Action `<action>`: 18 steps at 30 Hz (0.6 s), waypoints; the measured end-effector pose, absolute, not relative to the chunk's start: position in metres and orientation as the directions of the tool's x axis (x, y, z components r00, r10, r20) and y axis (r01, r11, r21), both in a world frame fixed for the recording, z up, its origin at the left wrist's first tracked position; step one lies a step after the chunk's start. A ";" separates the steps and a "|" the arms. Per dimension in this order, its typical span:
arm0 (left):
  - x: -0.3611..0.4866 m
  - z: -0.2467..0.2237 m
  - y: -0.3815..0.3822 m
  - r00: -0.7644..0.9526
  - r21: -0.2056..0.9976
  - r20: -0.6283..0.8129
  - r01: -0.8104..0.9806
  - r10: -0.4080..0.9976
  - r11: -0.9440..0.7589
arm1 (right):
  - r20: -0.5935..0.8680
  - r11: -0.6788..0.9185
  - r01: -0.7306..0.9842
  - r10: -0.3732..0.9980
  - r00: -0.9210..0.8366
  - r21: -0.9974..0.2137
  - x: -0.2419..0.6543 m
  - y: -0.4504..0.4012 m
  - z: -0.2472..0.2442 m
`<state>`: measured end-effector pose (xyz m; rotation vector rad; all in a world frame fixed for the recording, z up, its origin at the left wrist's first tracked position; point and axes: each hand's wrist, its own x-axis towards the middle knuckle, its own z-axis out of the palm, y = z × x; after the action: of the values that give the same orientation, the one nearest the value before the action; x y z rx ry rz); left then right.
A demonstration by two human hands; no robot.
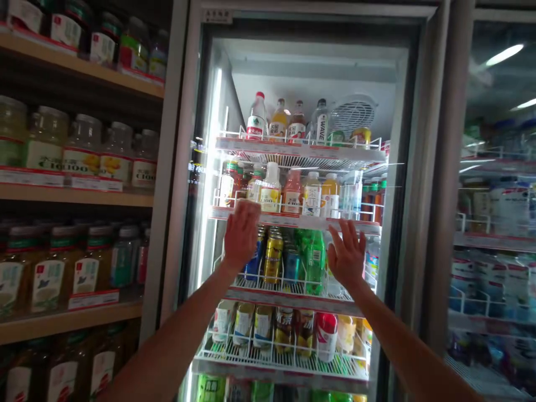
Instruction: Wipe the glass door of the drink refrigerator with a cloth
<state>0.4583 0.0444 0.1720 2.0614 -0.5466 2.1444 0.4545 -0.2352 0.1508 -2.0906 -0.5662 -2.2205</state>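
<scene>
My left hand (240, 240) is raised in front of the lit drinks fridge, its fingers held together. A pale, pinkish, cloth-like piece (247, 207) shows at its fingertips, blurred, and seems to be in its grasp. My right hand (348, 254) is up at nearly the same height to the right, open, with fingers spread and nothing in it. Both hands are before the glass door (301, 218), which carries faint reflections. Whether either palm touches the glass is hidden. Behind them stand a gold can (273, 258) and green bottles (315, 262) on a wire shelf.
Shelves of jars (48, 137) line the left side. A metal frame (433, 184) separates this fridge from another glass-fronted cooler (496, 223) on the right. Inside the lit fridge are several wire shelves (293, 303), with bottles (271, 187) and a round fan grille (354, 111).
</scene>
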 end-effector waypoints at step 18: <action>0.460 0.215 0.058 -0.089 -0.375 0.927 -0.285 -0.365 -0.882 | 0.954 -0.914 0.279 0.267 -0.134 0.295 0.459 -0.236 0.149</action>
<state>0.4598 0.0579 0.2155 2.1574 -0.7703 2.2328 0.4586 -0.2356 0.1486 -2.0621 -0.6500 -2.2675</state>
